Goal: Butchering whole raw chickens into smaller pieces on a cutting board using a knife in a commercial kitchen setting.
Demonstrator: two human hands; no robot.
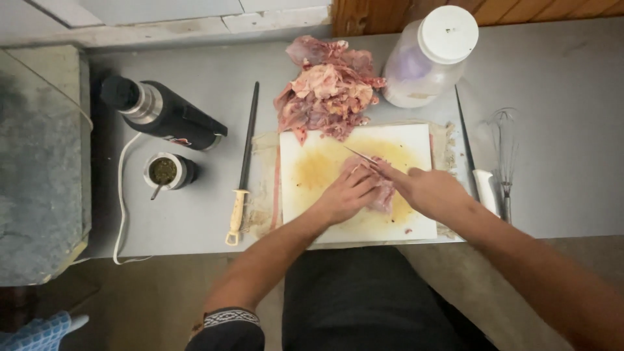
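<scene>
Near the bottom middle of the frame, the left hand [348,194] presses flat, fingers spread, on a pink, floppy piece of raw meat [383,194] sitting mid-board. The right hand [429,192] has its grip wrapped tight on a thin knife [361,155], blade angling up-left over the meat. The white cutting board [416,140] is stained yellow. Further up, a glistening meat pile [328,88] lies on the grey table [559,130].

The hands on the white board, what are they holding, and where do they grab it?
The right hand holds a thin knife by its handle, hidden in the fist. The left hand presses flat on the piece of raw meat, not gripping it.
</scene>
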